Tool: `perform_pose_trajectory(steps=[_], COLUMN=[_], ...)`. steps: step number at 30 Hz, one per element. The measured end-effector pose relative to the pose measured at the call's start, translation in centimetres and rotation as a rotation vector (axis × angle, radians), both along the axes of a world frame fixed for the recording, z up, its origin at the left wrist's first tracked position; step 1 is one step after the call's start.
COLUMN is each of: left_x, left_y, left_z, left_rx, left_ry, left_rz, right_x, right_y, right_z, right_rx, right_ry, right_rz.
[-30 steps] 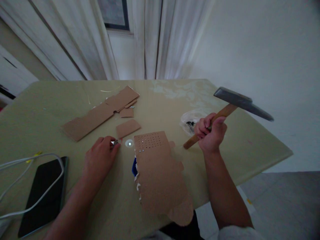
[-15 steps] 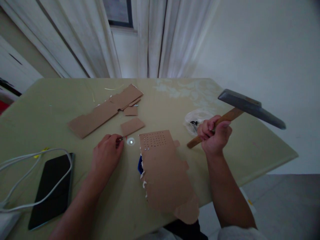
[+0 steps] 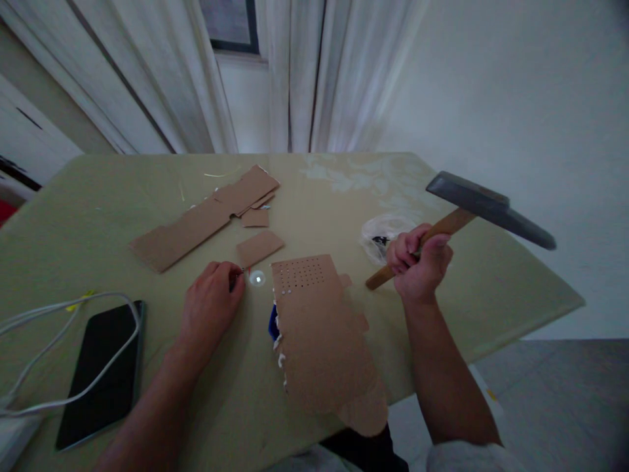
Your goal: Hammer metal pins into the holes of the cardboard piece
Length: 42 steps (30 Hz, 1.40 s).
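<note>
My right hand (image 3: 419,265) grips the wooden handle of a hammer (image 3: 472,213), its dark metal head raised above the table's right side. My left hand (image 3: 212,301) rests on the table with its fingertips pinched on a small metal piece that looks like a nail (image 3: 240,272), beside a small shiny round spot (image 3: 257,280). Just right of that lies a brown cardboard sheet (image 3: 319,328) with rows of small holes near its far end. A blue object (image 3: 272,324) peeks out from under its left edge.
Cardboard strips and scraps (image 3: 206,216) lie farther back on the olive table (image 3: 98,223). A black phone (image 3: 101,370) with white cables (image 3: 59,314) over it sits at the near left. A clear plastic bag (image 3: 381,236) lies behind my right hand. Curtains hang behind.
My left hand's fingers have closed tighter around the small metal piece. The hammer stays raised, nearly unmoved. The view has shifted slightly.
</note>
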<state>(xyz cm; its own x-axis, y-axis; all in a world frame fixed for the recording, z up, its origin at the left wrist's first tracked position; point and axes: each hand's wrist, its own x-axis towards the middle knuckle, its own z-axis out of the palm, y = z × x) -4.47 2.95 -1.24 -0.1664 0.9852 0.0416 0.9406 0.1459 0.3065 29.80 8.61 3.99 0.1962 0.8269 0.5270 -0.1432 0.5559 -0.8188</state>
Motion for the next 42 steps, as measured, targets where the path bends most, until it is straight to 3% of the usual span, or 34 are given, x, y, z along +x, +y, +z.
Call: perform_pose_trajectory(steps=[7, 16, 21, 24, 27, 35, 42], left_x=[-0.3, -0.2, -1.8, -2.3, -1.5, 2.0, 5.2], left_y=[0.1, -0.1, 0.7, 1.0, 0.7, -0.5, -0.7], left_z=[-0.2, -1.1, -0.5, 0.7, 1.9, 1.8, 4.0], left_rx=[-0.043, 0.017, 0.029, 0.208, 0.34, 0.413, 0.418], left_ry=[0.016, 0.024, -0.346, -0.631, -0.822, -1.005, -1.117], left_rz=[-0.007, -0.018, 0.086, 0.195, 0.196, 0.155, 0.07], right_x=[-0.1, 0.2, 0.1, 0.1, 0.1, 0.0, 0.1], right_y=[-0.1, 0.0, 0.0, 0.0, 0.0, 0.1, 0.1], right_z=[-0.1, -0.1, -0.1, -0.1, -0.2, -0.4, -0.5], right_rx=[0.01, 0.013, 0.001, 0.019, 0.019, 0.003, 0.006], right_ry=[0.014, 0.008, -0.008, 0.005, 0.019, 0.027, -0.002], right_rz=[0.014, 0.046, 0.038, 0.049, 0.054, 0.08, 0.08])
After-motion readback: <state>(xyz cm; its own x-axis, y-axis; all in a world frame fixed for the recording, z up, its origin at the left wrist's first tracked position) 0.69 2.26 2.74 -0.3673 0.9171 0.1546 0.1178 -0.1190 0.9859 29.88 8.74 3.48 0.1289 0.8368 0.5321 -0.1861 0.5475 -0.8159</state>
